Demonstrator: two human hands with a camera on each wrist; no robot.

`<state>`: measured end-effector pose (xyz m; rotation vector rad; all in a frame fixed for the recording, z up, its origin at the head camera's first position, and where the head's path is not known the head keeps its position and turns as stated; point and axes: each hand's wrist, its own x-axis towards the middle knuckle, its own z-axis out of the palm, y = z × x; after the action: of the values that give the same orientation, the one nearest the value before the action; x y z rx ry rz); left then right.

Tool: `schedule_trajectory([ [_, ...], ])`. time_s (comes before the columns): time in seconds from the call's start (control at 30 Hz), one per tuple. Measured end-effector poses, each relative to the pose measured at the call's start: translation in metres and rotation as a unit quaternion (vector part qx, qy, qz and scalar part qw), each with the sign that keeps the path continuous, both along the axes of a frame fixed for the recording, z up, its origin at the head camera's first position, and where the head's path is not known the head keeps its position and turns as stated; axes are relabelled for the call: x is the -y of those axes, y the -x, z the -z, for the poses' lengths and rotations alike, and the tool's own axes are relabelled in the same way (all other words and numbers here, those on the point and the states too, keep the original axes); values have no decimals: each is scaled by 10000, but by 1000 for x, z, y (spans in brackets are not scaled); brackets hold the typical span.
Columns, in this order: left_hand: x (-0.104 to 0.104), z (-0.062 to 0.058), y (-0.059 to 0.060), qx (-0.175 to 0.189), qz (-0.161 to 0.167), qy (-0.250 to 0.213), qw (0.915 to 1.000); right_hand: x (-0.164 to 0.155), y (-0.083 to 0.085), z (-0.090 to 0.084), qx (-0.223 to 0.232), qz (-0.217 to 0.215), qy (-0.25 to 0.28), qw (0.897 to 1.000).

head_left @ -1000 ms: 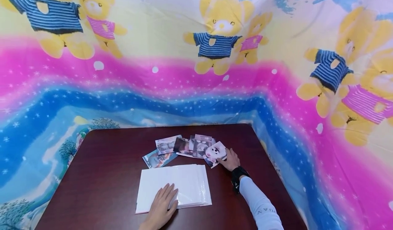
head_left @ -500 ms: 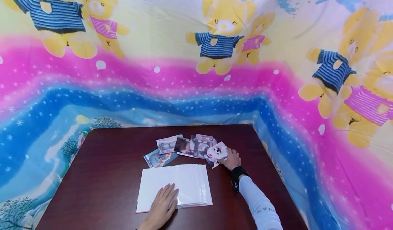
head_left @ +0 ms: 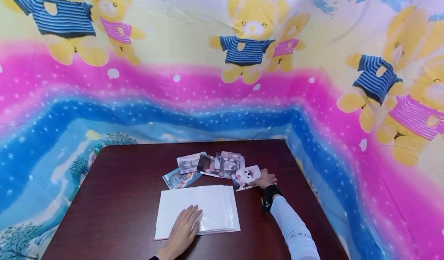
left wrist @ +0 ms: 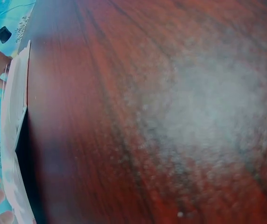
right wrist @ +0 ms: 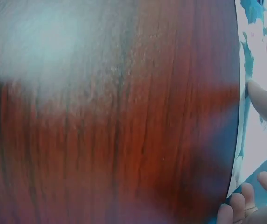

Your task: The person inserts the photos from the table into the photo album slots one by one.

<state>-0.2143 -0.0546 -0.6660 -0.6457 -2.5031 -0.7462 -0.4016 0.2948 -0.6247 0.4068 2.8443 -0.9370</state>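
The white photo album [head_left: 197, 212] lies open and flat on the dark wooden table at about 6 o'clock, its glossy sleeve pages fanned along the right edge, under the flat left hand [head_left: 182, 231]. At about 1 o'clock from it, a photo of a white fluffy dog [head_left: 248, 176] on a pink ground lies tilted at the right end of the loose photos, its right edge pinched by the right hand [head_left: 266, 179].

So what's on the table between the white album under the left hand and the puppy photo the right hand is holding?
In the head view only bare dark table separates the white album from the puppy photo.
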Motion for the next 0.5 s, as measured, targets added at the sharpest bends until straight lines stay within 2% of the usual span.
schedule_trajectory([
  [0.17,1,0,0,-105,44,-86,9999,-2,-6,2,102,289,168,9994],
  [0.33,-2,-6,5,-351,197,-409,9984,-7,-11,0,-456,341,516,9970],
  [0.43,-8,-11,10,-368,307,-533,9974,-15,-15,-7,-779,340,981,9915],
  [0.5,-12,-15,12,-298,341,-606,9971,-20,-20,-14,-940,277,1462,9844],
])
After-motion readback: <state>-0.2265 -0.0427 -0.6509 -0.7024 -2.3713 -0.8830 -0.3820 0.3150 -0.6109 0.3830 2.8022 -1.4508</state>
